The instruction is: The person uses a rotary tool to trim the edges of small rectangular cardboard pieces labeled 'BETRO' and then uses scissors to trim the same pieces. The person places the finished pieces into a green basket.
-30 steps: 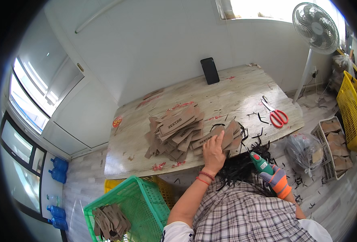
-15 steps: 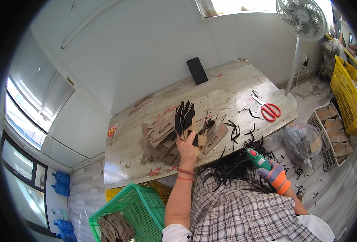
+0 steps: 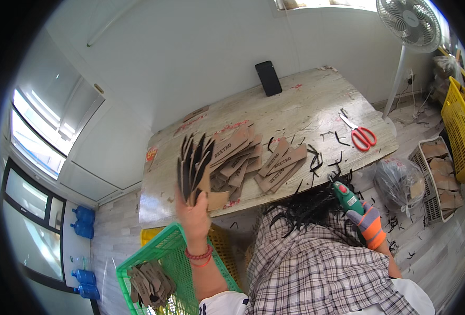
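Observation:
My bare left hand, with a red bracelet at the wrist, is closed round a fanned bundle of flat black-and-tan pieces above the table's front left. Beside it on the table lies a heap of tan printed pieces, with a smaller group of tan pieces to its right. My right hand, in a grey-and-orange glove, grips a green handheld power cutter with a red button. Its tip is close to a pile of black trimmings on my lap, at the table's front edge.
Red-handled scissors and scattered black scraps lie on the table's right; a black phone stands at the back. A green basket with tan pieces is at my left. On the right are a clear bag, crates and a fan.
My left hand has moved left with its bundle, from over the heap toward the table's front left. Several tan pieces now lie right of the heap. The right hand still grips the cutter.

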`<state>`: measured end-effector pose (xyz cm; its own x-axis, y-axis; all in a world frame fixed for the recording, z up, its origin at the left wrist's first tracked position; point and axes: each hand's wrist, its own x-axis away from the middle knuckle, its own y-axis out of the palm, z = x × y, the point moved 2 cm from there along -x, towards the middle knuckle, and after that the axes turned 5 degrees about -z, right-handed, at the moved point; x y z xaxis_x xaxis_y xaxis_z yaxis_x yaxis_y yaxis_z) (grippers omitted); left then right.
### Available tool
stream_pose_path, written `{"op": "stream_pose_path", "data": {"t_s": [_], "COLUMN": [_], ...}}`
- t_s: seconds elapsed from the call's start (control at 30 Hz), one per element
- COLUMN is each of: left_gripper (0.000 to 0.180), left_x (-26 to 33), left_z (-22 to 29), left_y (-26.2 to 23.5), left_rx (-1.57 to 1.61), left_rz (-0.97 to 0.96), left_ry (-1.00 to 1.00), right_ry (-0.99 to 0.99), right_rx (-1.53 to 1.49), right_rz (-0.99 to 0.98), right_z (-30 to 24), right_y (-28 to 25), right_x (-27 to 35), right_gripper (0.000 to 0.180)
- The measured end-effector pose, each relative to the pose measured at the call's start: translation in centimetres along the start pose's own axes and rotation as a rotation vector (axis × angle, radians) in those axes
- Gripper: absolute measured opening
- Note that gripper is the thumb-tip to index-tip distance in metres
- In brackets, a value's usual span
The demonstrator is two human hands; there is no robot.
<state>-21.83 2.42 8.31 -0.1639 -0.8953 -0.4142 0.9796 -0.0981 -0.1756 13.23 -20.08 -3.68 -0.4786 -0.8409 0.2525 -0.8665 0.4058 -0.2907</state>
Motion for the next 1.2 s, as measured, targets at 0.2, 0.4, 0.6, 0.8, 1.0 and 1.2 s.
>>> {"op": "stream_pose_path", "data": {"t_s": [0.2, 0.4, 0.6, 0.8, 1.0, 1.2], "left_gripper": [0.062, 0.073, 0.074, 0.049, 0.041, 0.085], "left_x": [9.2, 24.5, 25.5, 16.9, 4.5, -1.2], "left_z": [-0.2, -14.0, -16.5, -9.3, -4.2, -14.0], "left_y": [-14.9, -18.4, -17.4, -17.1, 5.4, 18.0], "left_rx": [-1.017, -1.344, -1.112, -1.349, -0.717, -1.009], "left_rz": [0.390, -0.045, -0.551, -0.327, -0.296, -0.607], "left_ry": [-0.177, -1.097, -1.242, -0.775, 0.176, 0.215], "right_ry": [0.004, 0.014, -0.053, -0.028, 0.036, 0.053], "right_rx": [-0.150, -0.160, 0.003, 0.055, -0.035, -0.099], "right_rz": [-0.004, -0.050, 0.012, 0.031, 0.005, 0.035], "right_z": [2.7, 2.6, 3.0, 1.9, 1.4, 1.5], "right_y": [0.4, 0.6, 0.4, -0.3, 0.0, -0.8], "right_x": [-0.7, -0.9, -1.3, -0.6, -0.4, 0.0], "right_gripper": [0.037, 0.037, 0.038, 0.048, 0.044, 0.054]}}
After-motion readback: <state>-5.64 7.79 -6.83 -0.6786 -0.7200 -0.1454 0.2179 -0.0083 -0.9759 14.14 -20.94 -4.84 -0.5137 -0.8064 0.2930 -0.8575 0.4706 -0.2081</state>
